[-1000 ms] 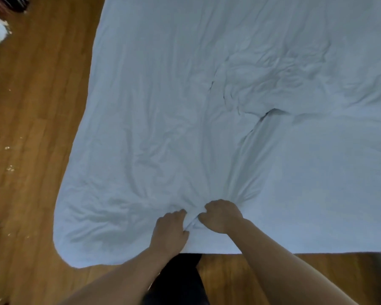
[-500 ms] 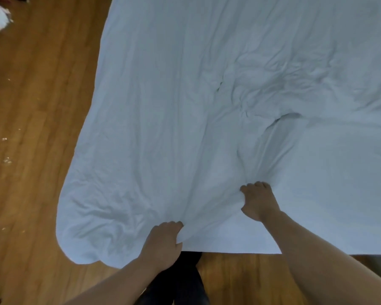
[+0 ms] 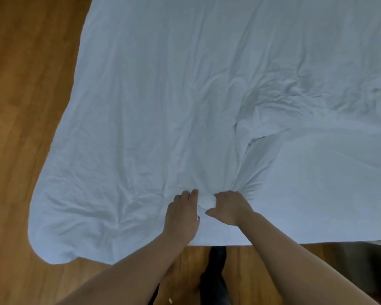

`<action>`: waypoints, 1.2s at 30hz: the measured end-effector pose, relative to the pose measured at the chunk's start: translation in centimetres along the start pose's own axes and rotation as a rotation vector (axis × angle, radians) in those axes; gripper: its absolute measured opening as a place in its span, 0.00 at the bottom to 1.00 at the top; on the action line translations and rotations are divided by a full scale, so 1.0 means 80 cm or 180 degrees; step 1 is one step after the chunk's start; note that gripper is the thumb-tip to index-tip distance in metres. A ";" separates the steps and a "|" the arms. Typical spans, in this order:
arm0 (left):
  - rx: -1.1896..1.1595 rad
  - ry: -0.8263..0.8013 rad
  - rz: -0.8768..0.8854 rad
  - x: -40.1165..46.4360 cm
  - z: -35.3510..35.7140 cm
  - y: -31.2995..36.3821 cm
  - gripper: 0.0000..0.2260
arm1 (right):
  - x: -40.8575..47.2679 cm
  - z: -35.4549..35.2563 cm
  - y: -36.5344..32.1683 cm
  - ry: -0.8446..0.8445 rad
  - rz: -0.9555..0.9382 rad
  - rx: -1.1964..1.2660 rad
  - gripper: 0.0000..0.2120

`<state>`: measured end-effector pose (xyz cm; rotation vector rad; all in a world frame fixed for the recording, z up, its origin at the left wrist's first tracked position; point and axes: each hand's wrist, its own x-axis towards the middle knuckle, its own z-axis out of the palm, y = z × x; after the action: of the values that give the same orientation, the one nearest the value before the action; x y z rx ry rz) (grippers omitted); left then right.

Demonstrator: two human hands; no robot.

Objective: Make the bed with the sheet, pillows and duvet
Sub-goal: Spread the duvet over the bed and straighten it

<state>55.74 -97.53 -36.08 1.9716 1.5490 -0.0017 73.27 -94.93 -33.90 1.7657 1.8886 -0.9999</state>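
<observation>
Most of the view is filled by our white duvet (image 3: 207, 106), spread across the bed and hanging over the near edge, its rounded corner drooping at seven o'clock over the wooden floor (image 3: 20, 106); we judge it lies this way because we are evening out the filling inside the cover; a crumpled patch with a dark fold sits at two o'clock, where the cloth is bunched and not yet smoothed; creases fan from that patch down toward six o'clock, which suggests the cloth is drawn tight toward our grip; our right hand (image 3: 230, 206), fingers curled, clutches a gathered wad of the duvet, so as to pull the slack toward us; our left hand (image 3: 183, 214), just beside it, lies on the duvet with fingers fairly straight, touching the same wad, seemingly to pin the cloth; whether its thumb pinches anything we cannot tell; sheet and pillows are not visible.
</observation>
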 end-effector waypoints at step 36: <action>0.0168 -0.0285 -0.0037 0.059 0.133 0.226 0.29 | -0.024 -0.028 0.260 -0.0540 -0.0616 -0.0093 0.14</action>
<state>76.97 -100.50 -37.99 1.9756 1.5170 -0.1353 94.16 -95.42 -36.18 1.4530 1.9816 -1.1448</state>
